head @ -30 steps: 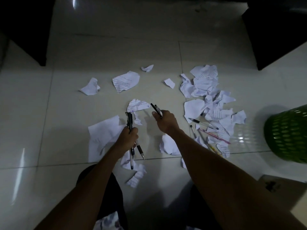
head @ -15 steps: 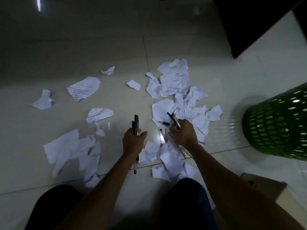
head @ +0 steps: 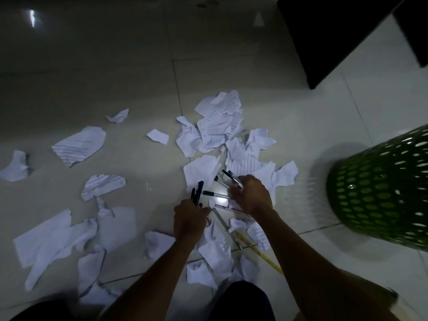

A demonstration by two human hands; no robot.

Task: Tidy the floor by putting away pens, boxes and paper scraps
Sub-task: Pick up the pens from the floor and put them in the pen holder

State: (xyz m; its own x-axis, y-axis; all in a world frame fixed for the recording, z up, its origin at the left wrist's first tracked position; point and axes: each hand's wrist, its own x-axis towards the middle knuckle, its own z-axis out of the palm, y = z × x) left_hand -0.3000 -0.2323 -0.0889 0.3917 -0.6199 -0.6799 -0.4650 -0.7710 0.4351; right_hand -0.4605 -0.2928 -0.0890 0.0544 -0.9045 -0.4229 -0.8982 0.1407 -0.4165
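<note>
Torn white paper scraps [head: 215,130] lie scattered over the pale tiled floor [head: 115,77]. My left hand [head: 190,220] grips a bundle of black-capped pens [head: 196,195], their caps pointing up and away from me. My right hand [head: 251,196] holds other dark-capped pens [head: 231,177] low over the scraps. A clear pen with a black cap [head: 212,193] lies on the floor between my hands. A pink pen [head: 228,208], a grey pen [head: 221,220] and a yellow pen [head: 261,253] lie among the scraps just in front of my arms.
A green perforated basket [head: 382,195] stands on the floor at the right. Dark furniture [head: 335,38] fills the top right corner. More scraps [head: 78,144] lie at the left and near my knees [head: 240,300].
My view has swung right and the basket has come closer. Both hands, still holding pens, have dropped toward the pens lying among the scraps; the left hand has closed in on the right.
</note>
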